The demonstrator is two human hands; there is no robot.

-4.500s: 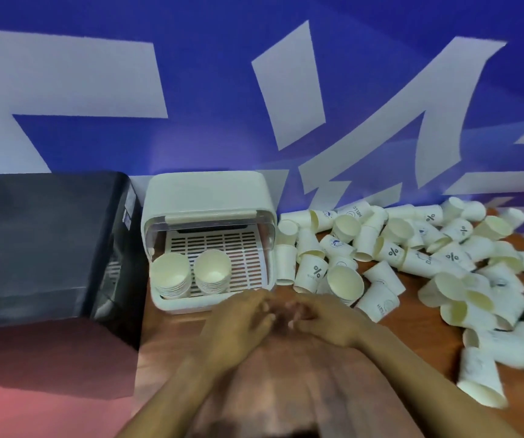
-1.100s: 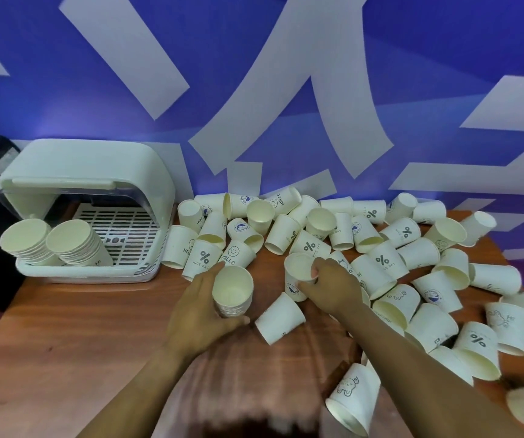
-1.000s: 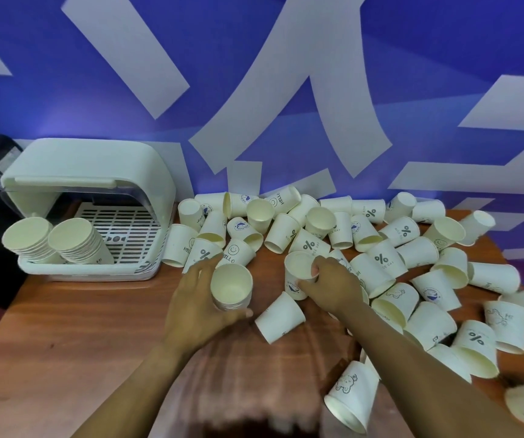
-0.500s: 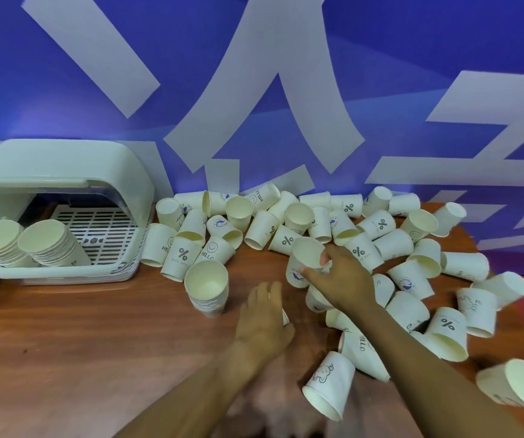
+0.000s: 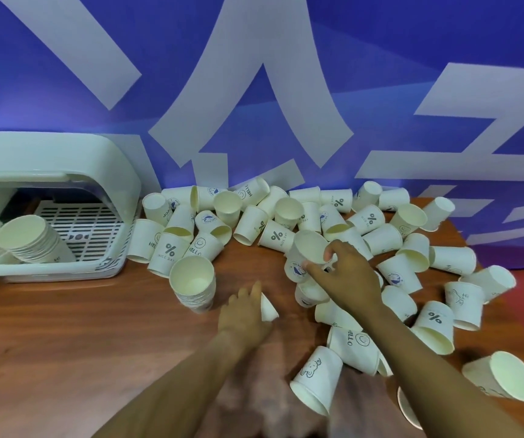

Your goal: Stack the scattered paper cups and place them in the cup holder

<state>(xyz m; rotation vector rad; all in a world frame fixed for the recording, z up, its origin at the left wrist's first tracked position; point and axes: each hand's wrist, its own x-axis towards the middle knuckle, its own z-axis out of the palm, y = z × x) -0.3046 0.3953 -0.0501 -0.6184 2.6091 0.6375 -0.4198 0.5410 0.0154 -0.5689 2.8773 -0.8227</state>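
Note:
Several white paper cups (image 5: 371, 221) lie scattered across the right half of the wooden table (image 5: 74, 330). A short stack of nested cups (image 5: 194, 284) stands upright, free, near the table's middle. My left hand (image 5: 243, 312) lies just right of that stack, its fingers around a lying cup (image 5: 268, 308). My right hand (image 5: 346, 275) grips an upright cup (image 5: 306, 256) by its rim, thumb outside and fingers inside. The white cup holder (image 5: 64, 172) stands at the left with two leaning cup stacks (image 5: 30, 238) inside.
A blue wall (image 5: 286, 74) with white shapes rises right behind the table. Loose cups (image 5: 316, 379) lie close to my right forearm, and one (image 5: 507, 379) rests near the table's right front edge. Bare wood lies in front of the holder.
My left hand let go of the upright stack and moved right onto a lying cup. My right hand keeps its hold on the cup. The view shifted to the right.

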